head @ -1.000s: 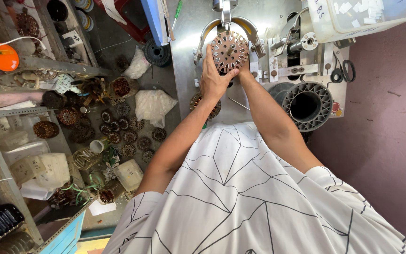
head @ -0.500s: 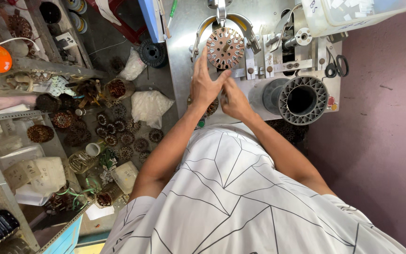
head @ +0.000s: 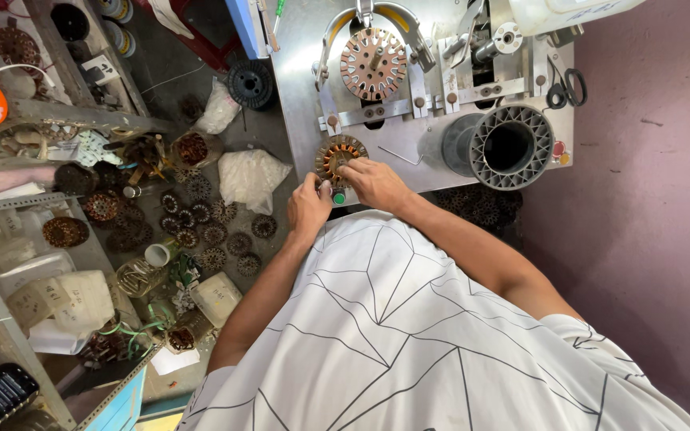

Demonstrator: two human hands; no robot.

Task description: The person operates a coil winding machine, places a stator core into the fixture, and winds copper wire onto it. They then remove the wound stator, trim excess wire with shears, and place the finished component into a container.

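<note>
A small motor-winding workshop, cramped and cluttered. Shown by a metal winding machine (head: 433, 88) with a slotted stator core (head: 374, 64) clamped on its spindle, a large grey ribbed spool (head: 511, 147) on the bench edge, and scissors (head: 566, 86) hung at the side. Shown too by dozens of round stator cores (head: 201, 219) scattered over the dark floor, some wound with copper wire, among crumpled plastic bags (head: 253, 177). Also metal shelving (head: 57, 120) at the left, loaded with more wound cores, small boxes and loose parts, plus a black wire reel (head: 251, 83) on the floor. Bare pinkish wall (head: 648, 215) at the right.
</note>
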